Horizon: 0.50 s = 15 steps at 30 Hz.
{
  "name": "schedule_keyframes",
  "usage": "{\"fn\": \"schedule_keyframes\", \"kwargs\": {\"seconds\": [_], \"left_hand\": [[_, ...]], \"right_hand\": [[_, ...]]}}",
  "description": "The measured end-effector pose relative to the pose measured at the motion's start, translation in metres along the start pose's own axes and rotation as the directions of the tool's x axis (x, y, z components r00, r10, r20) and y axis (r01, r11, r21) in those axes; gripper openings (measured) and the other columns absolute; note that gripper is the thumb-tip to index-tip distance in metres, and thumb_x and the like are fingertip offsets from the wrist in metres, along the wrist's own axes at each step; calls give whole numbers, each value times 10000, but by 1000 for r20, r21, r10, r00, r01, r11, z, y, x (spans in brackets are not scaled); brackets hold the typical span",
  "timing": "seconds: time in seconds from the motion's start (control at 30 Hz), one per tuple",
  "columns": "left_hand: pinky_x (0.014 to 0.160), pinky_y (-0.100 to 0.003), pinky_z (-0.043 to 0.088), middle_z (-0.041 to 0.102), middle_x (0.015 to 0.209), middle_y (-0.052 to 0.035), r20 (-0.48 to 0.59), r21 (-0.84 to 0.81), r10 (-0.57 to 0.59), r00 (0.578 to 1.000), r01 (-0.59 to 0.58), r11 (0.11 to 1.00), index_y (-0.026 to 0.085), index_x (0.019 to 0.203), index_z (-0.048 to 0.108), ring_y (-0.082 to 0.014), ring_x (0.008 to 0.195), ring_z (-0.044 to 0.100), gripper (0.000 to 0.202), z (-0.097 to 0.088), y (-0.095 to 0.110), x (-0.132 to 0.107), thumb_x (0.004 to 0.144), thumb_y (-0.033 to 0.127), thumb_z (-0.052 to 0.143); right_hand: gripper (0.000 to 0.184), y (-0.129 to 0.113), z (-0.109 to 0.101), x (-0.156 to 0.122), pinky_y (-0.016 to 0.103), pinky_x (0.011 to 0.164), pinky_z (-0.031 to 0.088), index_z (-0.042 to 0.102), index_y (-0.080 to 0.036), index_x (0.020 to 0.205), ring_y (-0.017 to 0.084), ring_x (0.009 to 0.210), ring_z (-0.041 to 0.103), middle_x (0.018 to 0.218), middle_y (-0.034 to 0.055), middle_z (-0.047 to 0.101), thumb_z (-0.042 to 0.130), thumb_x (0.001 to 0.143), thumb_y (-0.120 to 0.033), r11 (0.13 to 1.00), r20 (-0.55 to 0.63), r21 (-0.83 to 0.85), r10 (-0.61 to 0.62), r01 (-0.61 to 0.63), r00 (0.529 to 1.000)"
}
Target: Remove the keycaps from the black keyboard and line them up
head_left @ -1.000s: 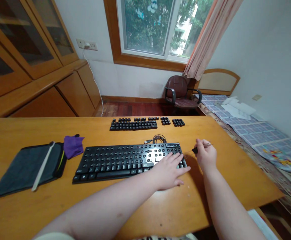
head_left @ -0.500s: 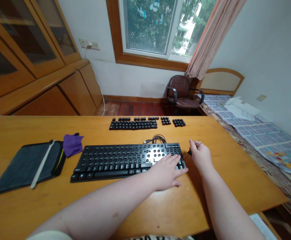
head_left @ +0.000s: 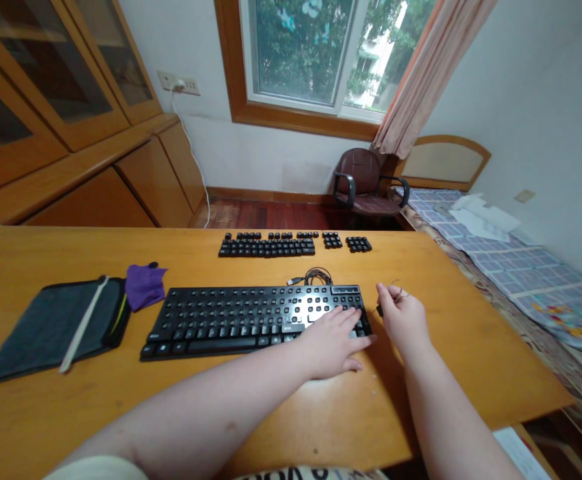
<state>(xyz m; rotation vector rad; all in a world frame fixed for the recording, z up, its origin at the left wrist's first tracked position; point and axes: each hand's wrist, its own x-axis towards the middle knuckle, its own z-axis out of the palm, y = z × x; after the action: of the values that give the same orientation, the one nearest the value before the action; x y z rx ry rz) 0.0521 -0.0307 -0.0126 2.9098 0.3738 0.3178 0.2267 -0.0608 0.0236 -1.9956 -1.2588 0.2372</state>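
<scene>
A black keyboard (head_left: 231,313) lies on the desk, many of its keycaps off and the small square stems showing. My left hand (head_left: 333,340) rests flat across its right end, over the number pad, fingers spread and pressing on it. Just right of the keyboard, my right hand (head_left: 403,317) is closed in a pinch above the desk. It grips what looks like a wire keycap puller (head_left: 401,291), whose thin wires show above the fingers. A small black piece (head_left: 379,311) shows below the fingertips; whether it is a keycap or the handle is unclear.
Removed black keycaps (head_left: 267,247) stand in rows along the desk's far side. A coiled USB cable (head_left: 317,275) sits behind the keyboard. At left lie a grey pouch (head_left: 35,327), a pale stick (head_left: 85,323) and a purple cloth (head_left: 145,287). The wooden desk (head_left: 471,347) ends near the bed.
My right hand has turned and shifted slightly right, away from the keyboard's edge; the thin wires that pointed toward the keys now show above the fingers. My left hand stays put.
</scene>
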Motion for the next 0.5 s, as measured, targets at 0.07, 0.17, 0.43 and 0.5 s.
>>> {"fn": "schedule_keyframes", "kwargs": {"seconds": [0.07, 0.17, 0.43, 0.5], "left_hand": [[1053, -438, 226, 325, 1435, -126, 2, -1, 0, 1000, 0, 1000, 293, 1314, 411, -296, 1325, 278, 568, -1, 0, 0, 818, 563, 463], [1051, -438, 230, 329, 1430, -135, 1, -3, 2, 1000, -2, 1000, 291, 1305, 423, -301, 1321, 286, 559, -2, 0, 0, 816, 557, 472], [1051, -441, 226, 313, 1438, -132, 2, -14, 6, 1000, -6, 1000, 299, 1316, 403, -300, 1323, 281, 566, -1, 0, 0, 815, 554, 474], [1051, -440, 226, 316, 1436, -133, 0, -11, 6, 1000, -6, 1000, 299, 1316, 401, -299, 1320, 285, 568, -2, 0, 0, 814, 552, 479]], "right_hand": [[450, -2, 0, -1, 241, 481, 311, 493, -178, 529, 133, 465, 458, 446, -5, 475, 405, 846, -485, 999, 22, -42, -25, 26, 999], [447, -2, 0, -1, 246, 499, 309, 498, -180, 538, 141, 483, 470, 459, 5, 493, 374, 862, -462, 995, 29, -98, -30, 33, 999], [404, -4, 5, -4, 261, 512, 289, 505, -188, 581, 162, 527, 488, 566, 57, 572, 329, 877, -400, 970, -7, -241, 35, -36, 999], [394, -7, 6, -6, 265, 519, 290, 493, -193, 584, 164, 532, 492, 573, 60, 575, 319, 881, -384, 966, -7, -256, 24, -25, 1000]]}}
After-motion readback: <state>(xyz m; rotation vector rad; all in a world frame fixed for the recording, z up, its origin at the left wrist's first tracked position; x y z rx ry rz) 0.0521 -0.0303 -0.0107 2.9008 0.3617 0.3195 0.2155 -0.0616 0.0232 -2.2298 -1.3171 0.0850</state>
